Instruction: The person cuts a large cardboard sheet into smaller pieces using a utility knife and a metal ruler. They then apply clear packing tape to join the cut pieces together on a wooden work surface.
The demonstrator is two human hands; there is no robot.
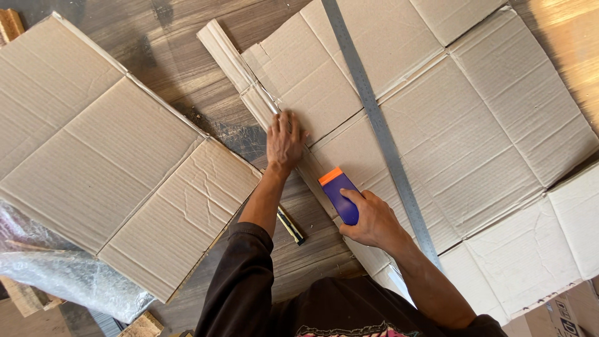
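My left hand (285, 140) presses flat on the folded edge strip (232, 59) of a large flattened cardboard box (474, 118), fingers spread slightly. My right hand (372, 219) grips a purple tool with an orange end (337, 192), pressed onto the same folded edge a little nearer to me. A long metal ruler (379, 128) lies diagonally across the cardboard, just right of my right hand.
A second flattened cardboard box (112, 156) lies to the left on the wooden floor (181, 37). Clear plastic wrap (62, 274) sits at the lower left. A small black and yellow tool (291, 226) lies on the floor beneath my left forearm. Another box corner (564, 312) shows lower right.
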